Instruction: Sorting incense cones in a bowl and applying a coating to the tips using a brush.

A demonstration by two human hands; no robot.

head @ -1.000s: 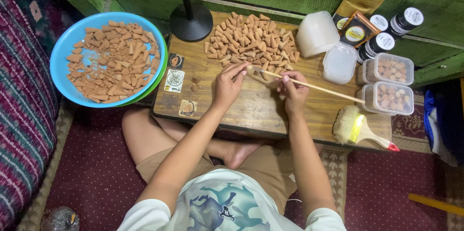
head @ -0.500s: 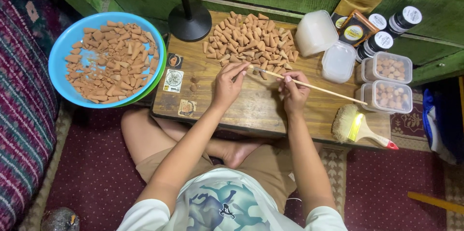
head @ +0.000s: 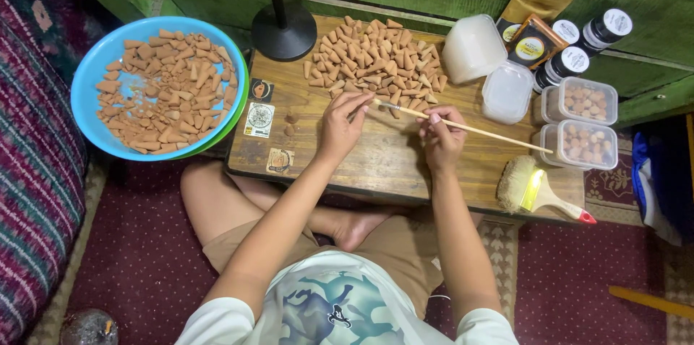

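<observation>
Wooden bench (head: pixel 376 161) is carrying a cone pile (head: pixel 376 63); left hand (head: pixel 343 124) fingers are pinching the thin stick (head: pixel 463 126) tip, right hand (head: pixel 441 139) closing around its middle, steadying it.

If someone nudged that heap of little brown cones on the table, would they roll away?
Probably only a little: the cones lie on their sides and would likely curl in small arcs. They look light and dry, perhaps brittle; the blue bowl holds broken-looking bits.

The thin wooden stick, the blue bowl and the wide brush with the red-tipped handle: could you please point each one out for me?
thin wooden stick (head: pixel 477 129), head view, bare middle of the shaft.
blue bowl (head: pixel 85 78), head view, left rim.
wide brush (head: pixel 515 183), head view, the pale bristles.
</observation>
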